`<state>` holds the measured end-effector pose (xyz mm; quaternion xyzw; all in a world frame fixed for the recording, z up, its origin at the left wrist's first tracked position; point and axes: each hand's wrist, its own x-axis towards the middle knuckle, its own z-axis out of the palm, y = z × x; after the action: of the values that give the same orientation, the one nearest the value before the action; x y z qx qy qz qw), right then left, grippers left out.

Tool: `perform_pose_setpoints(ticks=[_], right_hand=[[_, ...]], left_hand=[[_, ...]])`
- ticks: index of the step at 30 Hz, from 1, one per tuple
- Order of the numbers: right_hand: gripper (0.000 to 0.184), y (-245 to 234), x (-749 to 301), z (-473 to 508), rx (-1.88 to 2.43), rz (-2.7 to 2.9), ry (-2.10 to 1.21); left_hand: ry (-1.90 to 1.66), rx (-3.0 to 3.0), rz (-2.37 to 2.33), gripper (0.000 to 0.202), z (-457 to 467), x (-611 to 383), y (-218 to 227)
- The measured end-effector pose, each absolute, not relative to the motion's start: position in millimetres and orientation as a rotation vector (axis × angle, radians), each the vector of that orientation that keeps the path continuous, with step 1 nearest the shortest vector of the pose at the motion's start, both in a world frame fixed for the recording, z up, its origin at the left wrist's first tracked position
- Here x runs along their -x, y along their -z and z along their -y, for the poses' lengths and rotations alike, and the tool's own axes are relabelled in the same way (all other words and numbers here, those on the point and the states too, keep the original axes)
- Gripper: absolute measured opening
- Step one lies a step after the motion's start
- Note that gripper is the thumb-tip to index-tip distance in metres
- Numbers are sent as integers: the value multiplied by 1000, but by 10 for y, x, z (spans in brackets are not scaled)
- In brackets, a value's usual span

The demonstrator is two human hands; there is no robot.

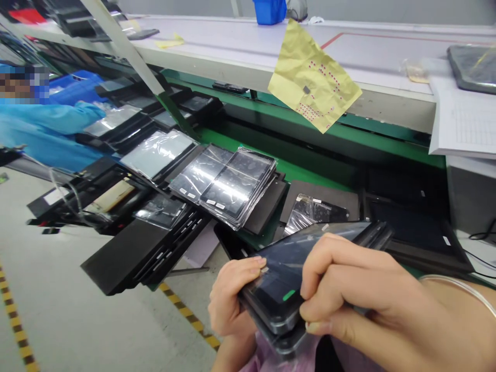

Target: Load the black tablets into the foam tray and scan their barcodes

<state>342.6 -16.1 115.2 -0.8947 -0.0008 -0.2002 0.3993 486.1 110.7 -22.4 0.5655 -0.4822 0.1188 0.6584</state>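
Both my hands grip a stack of dark glass display panels [287, 279] wrapped in clear film, held low at the bottom centre of the view. My left hand [232, 294] clamps the stack's left edge, and my right hand [356, 289] pinches its near corner from above. A small green mark [289, 295] shows on the top panel. Just beyond my hands, a film-wrapped dark panel [313, 209] lies on a black tray [321, 199]. Further left sits a thick pile of film-covered panels [236, 186].
Black racks of film-covered panels [158, 152] run left along a green-edged bench [294, 116]. A person in a blue gown [46, 129] works at the far left. A yellow sheet with red dots [313, 77] hangs from the white tabletop. Yellow-and-black tape marks the floor [186, 310].
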Motion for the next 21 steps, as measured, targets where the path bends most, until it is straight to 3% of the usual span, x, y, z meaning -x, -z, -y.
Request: perform_pose_setpoints(ticks=[4,8,12,14,18,21], right_hand=[[25,-987,-3315,200,2397,257,776],[13,-789,-3214,180,2543,278,1038],[15,-515,-3153,166,2443,145,1196],[3,-327,-3115,154,2402,-36,1279],[27,54,-3019,109,2201,-306,1377],[31,233,-2949,66,2071,-393,1449]], left_hand=[[-276,-1272,1082,16,-1075,-4850,254],[-311,-1280,1160,11,-1045,-4850,236],[-365,-1357,1317,13,-1022,-4836,184],[-410,-1407,1448,16,-991,-4805,159],[-460,-1504,1634,15,-891,-4714,113],[-511,-1501,1746,14,-838,-4707,81]])
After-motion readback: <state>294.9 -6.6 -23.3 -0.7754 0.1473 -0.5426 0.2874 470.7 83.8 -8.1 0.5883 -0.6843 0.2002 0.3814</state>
